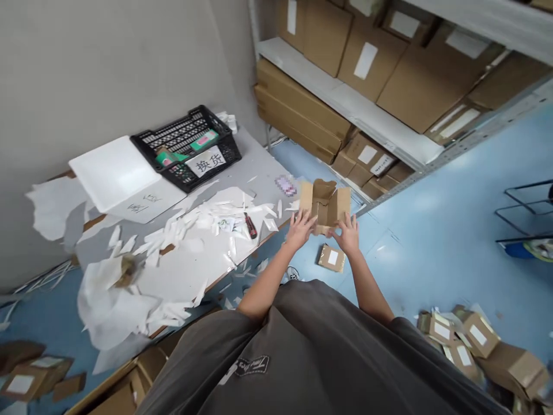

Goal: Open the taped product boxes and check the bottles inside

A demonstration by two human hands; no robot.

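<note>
Left hand (pixel 300 229) and right hand (pixel 348 235) gripping one open cardboard box (pixel 325 204).
Fingers spreading wide on its near edge; long axis running left-right, flaps (pixel 324 193) pointing far.

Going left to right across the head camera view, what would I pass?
White flat board, black plastic crate, red-handled utility knife, open brown cardboard box, heap of small cardboard parcels.

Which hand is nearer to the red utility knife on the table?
Left. The left hand is on the cardboard box, right of the knife; the right hand is farther off, across the box.
</note>
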